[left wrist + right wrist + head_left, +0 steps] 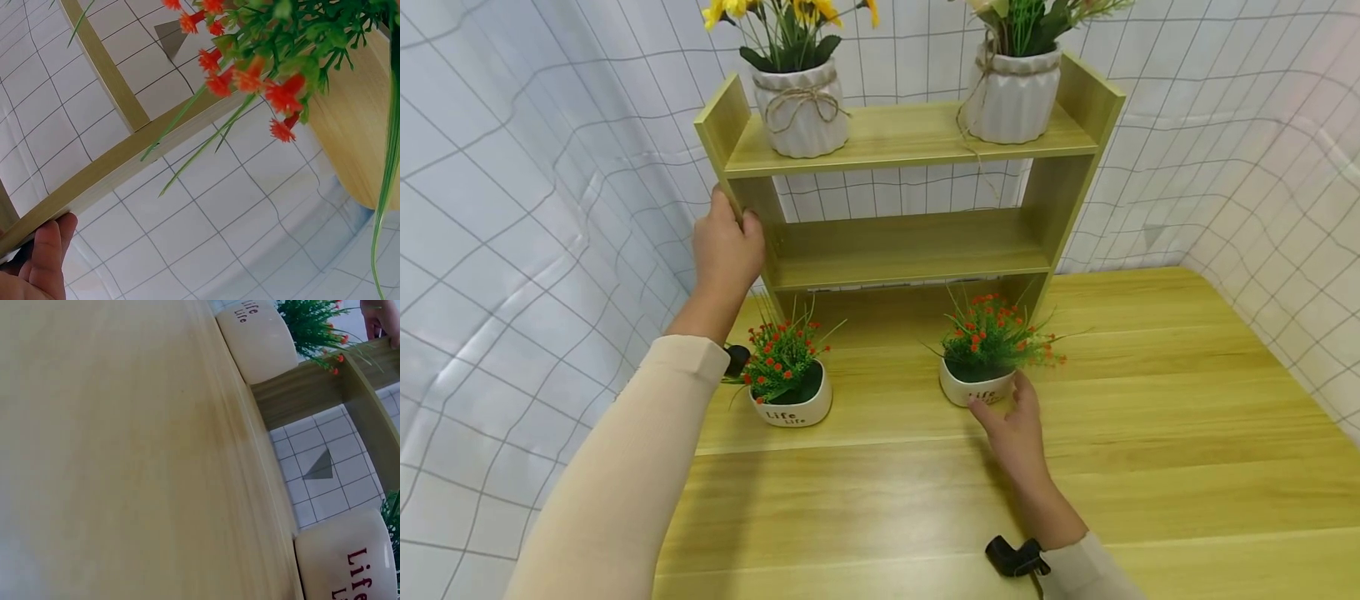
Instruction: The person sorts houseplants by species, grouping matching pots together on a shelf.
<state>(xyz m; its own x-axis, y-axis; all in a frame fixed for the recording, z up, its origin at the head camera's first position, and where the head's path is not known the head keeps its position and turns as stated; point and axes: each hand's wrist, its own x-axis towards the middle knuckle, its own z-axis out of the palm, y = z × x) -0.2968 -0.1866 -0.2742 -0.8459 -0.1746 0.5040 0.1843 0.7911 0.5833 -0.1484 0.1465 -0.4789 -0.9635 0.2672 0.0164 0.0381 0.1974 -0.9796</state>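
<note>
My left hand [727, 242] grips the left side panel of a small wooden shelf [910, 250], thumb on the panel's front edge. In the left wrist view, fingers [49, 250] curl at the panel's edge. With thumb in front and fingers at the right side, my right hand [1018, 429] holds a white flower pot [958, 390] marked "Life", full of red flowers and green leaves. The pot sits on the table in front of the shelf's right end. A matching flower pot [808, 410] stands before the left end. The right wrist view does not show the right hand.
On the top board stand two white ribbed vases tied with twine, the left vase [801, 112] with yellow flowers and the right vase [1015, 100] with pale ones. Grid-patterned white cloth [1247, 175] hangs around the wooden table [1187, 417].
</note>
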